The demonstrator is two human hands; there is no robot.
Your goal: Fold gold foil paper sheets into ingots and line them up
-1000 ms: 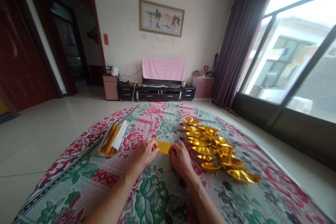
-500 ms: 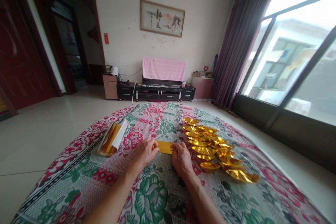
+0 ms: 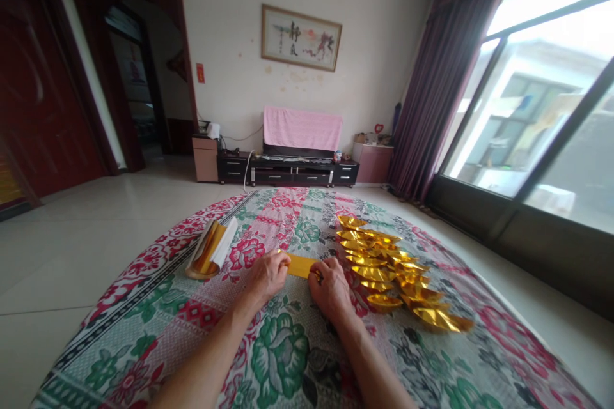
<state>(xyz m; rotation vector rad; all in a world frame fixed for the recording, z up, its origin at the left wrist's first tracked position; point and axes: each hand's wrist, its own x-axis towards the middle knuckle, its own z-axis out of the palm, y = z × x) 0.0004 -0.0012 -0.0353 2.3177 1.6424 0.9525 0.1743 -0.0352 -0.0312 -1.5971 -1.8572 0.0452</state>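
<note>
Head view: our left hand (image 3: 269,273) and right hand (image 3: 332,286), both curled closed, pinch opposite ends of gold strip (image 3: 299,266).

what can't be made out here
Head view: ends of the gold strip, mostly covered by left hand and right hand.
Head view: exact count of gold pieces, overlapping one another.
Head view: near end of flowered cloth, cut by bottom edge.
Head view: scene beyond window, blurred.

On the floral fabric cloth (image 3: 281,354), curled gold-and-white paper sheets (image 3: 210,252) lie at nine o'clock from the flat gold strip (image 3: 299,266), boat-shaped gold foil pieces (image 3: 373,274) at three.
</note>
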